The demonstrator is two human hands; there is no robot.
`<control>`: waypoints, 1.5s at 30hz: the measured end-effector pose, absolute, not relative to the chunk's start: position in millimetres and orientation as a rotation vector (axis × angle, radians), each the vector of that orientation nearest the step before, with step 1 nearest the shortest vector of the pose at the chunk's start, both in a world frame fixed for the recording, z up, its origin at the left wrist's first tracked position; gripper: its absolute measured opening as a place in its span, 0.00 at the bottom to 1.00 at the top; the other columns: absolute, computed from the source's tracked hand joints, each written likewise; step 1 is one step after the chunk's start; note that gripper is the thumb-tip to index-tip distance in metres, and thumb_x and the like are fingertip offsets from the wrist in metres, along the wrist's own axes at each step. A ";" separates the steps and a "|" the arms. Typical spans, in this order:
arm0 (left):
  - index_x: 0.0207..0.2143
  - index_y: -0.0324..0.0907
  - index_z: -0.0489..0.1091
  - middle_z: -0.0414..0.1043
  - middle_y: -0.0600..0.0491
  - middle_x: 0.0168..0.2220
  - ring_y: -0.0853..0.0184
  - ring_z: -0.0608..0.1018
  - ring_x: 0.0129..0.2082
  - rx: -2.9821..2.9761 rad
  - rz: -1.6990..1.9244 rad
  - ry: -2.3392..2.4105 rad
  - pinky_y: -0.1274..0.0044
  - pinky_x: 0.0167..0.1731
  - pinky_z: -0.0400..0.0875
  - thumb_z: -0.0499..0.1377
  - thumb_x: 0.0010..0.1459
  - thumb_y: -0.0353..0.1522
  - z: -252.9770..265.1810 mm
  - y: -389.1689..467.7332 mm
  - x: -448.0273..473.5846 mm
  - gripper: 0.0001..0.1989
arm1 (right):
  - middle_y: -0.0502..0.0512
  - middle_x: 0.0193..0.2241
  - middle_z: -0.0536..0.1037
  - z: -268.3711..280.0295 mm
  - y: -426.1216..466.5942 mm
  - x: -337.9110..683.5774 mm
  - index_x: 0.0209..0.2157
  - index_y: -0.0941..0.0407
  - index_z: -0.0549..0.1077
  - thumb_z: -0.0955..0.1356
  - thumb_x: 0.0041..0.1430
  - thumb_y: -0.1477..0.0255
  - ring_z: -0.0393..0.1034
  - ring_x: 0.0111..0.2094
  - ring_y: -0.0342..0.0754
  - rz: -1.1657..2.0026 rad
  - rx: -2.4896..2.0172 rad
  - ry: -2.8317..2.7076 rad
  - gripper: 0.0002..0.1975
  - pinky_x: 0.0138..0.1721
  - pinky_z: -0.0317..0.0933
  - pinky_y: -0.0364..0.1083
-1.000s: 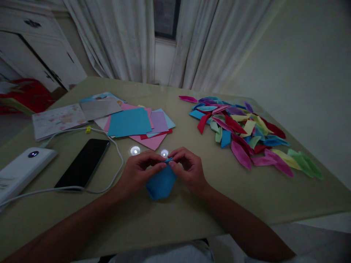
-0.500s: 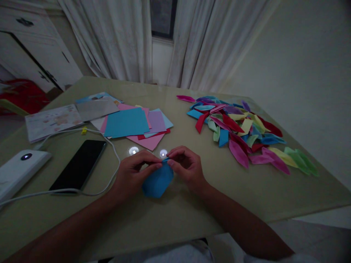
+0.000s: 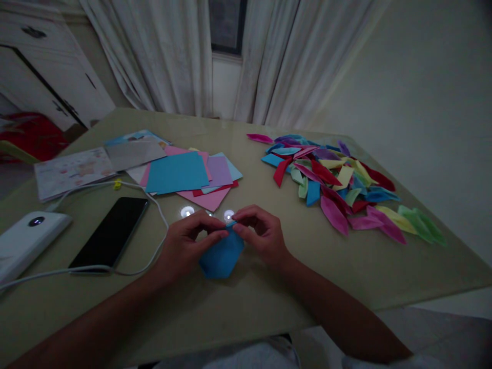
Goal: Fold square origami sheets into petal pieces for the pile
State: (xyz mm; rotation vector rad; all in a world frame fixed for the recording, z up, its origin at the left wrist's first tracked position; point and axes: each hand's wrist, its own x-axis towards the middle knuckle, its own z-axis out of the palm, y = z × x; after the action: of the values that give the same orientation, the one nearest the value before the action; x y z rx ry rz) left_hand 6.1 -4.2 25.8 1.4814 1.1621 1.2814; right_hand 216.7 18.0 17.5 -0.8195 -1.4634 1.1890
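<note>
A blue sheet of folding paper (image 3: 222, 256), partly folded, is held up near the front middle of the table. My left hand (image 3: 190, 238) pinches its upper left edge between thumb and fingers. At the upper right edge, my right hand (image 3: 261, 233) grips the same paper with thumb and forefinger. The fingertips of both hands almost meet at the top, where a narrow fold shows. The paper's lower part hangs free with angled corners. Part of the fold is hidden behind the fingertips.
Left of my hands lie a black phone (image 3: 111, 233), a white power bank (image 3: 33, 243) and its cable (image 3: 161, 212). Coloured paper sheets (image 3: 177, 173) and a printed booklet (image 3: 77, 170) lie farther back. A heap of folded paper pieces (image 3: 330, 177) covers the table's right side.
Hardly anything differs. Both hands keep their pinch on the blue paper, whose lower part has turned very slightly, and the right fingers have shifted a little.
</note>
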 end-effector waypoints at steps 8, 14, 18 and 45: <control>0.39 0.44 0.85 0.86 0.51 0.35 0.62 0.85 0.35 1.525 1.087 1.142 0.75 0.36 0.78 0.68 0.63 0.39 21.7 -0.7 4.9 0.09 | 0.55 0.36 0.84 17.0 16.7 217.0 0.40 0.54 0.83 0.79 0.61 0.65 0.78 0.37 0.49 1.249 -0.846 -1.461 0.09 0.39 0.72 0.47; 0.37 0.44 0.85 0.85 0.52 0.33 0.63 0.83 0.32 1.587 1.170 1.198 0.75 0.33 0.76 0.69 0.61 0.38 22.6 -2.6 6.4 0.07 | 0.56 0.33 0.84 17.9 18.0 217.7 0.35 0.55 0.84 0.78 0.61 0.63 0.78 0.34 0.49 1.242 -0.934 -1.524 0.10 0.37 0.71 0.48; 0.37 0.44 0.84 0.85 0.51 0.33 0.63 0.83 0.32 1.584 1.149 1.221 0.75 0.33 0.76 0.70 0.61 0.39 22.2 -2.6 5.6 0.08 | 0.56 0.34 0.85 19.4 16.9 217.7 0.37 0.54 0.85 0.77 0.62 0.66 0.78 0.36 0.50 1.150 -0.913 -1.566 0.06 0.38 0.71 0.48; 0.32 0.43 0.83 0.82 0.51 0.29 0.62 0.80 0.28 1.411 0.953 1.150 0.75 0.27 0.72 0.66 0.62 0.45 30.2 -0.7 8.9 0.15 | 0.52 0.28 0.80 20.8 21.0 219.6 0.32 0.55 0.81 0.77 0.61 0.64 0.71 0.30 0.46 1.197 -0.987 -1.411 0.09 0.31 0.65 0.44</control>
State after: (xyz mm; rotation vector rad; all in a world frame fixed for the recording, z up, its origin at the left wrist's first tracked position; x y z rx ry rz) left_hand 8.9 -0.7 30.2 1.4114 1.1502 0.9533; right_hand 219.6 21.0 20.8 -0.9874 -1.4113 1.1972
